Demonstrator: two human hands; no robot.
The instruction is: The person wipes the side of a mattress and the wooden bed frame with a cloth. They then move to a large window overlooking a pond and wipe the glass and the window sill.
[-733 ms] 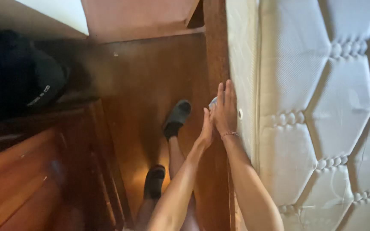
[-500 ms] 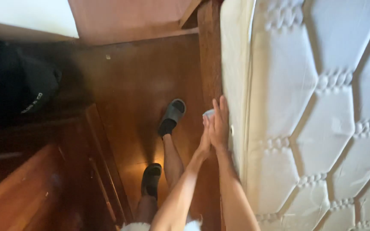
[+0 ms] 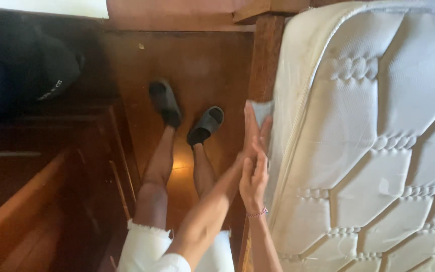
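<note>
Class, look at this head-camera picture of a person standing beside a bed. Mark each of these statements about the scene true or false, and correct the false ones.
1. The left hand presses a pale cloth at the mattress edge. True.
2. The right hand holds a bottle. False: it holds nothing visible and rests against the left forearm, by the mattress side.
3. The person wears dark slippers. True.
4. The mattress is covered by a blue sheet. False: its white quilted surface is bare.
5. The floor is brown wood. True.
</note>
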